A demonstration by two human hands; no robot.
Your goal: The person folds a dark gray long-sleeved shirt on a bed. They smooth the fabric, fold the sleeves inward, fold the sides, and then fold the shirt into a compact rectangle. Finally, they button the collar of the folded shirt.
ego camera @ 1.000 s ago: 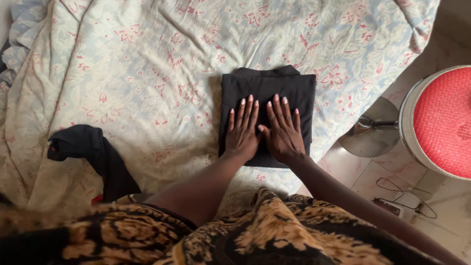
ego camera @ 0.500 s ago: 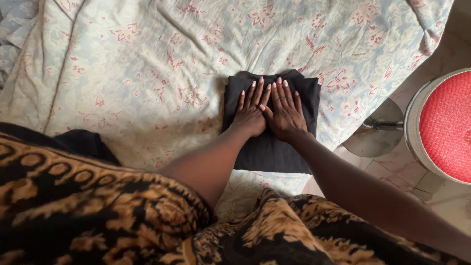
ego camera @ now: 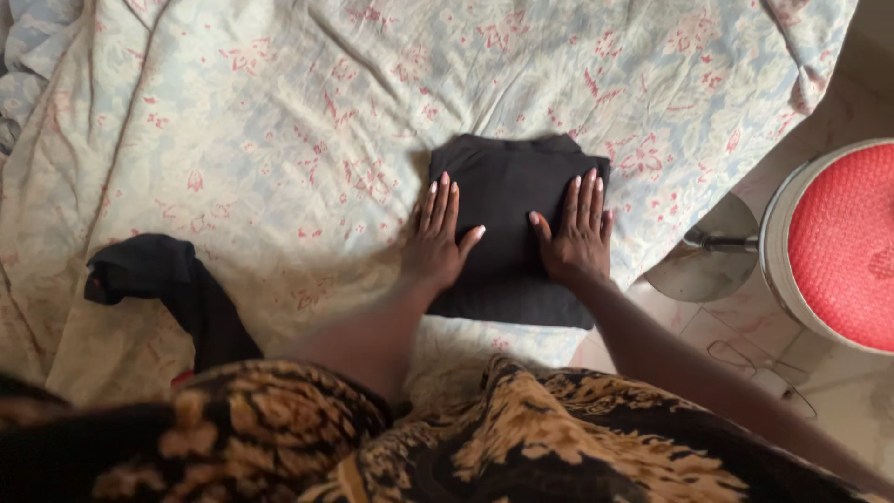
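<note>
Garment: a black folded cloth garment (ego camera: 510,219), squared into a compact rectangle, is lying flat on the pale floral bedsheet (ego camera: 279,121) near the bed's right edge, a collar-like edge showing at its far end.

Left hand: the person's left hand (ego camera: 438,240) is lying palm down on the garment's left edge, fingers straight and together, thumb pointing inward over the black cloth; part of the palm is resting on the sheet beside it.

Right hand: the right hand (ego camera: 577,235) is pressing flat on the right edge, fingers extended and thumb splayed inward.

Grip: neither hand is closing on anything; both are spread flat, touching the fabric without pinching it.

Handling: the garment is looking soft, light and limp, several layers thick; it is likely to sag and unfold if lifted by one corner. The cloth seems matte, not slippery, and in no way fragile.

Where to take hold: the two long side edges under the palms are appearing the safest, fingers slipping beneath the whole stack so that the layers are staying together.

Nearby: a crumpled black cloth (ego camera: 158,279) is lying well apart to the left on the sheet; a round stool with a red textured seat (ego camera: 843,242) is standing on the tiled floor (ego camera: 736,340) to the right.
</note>
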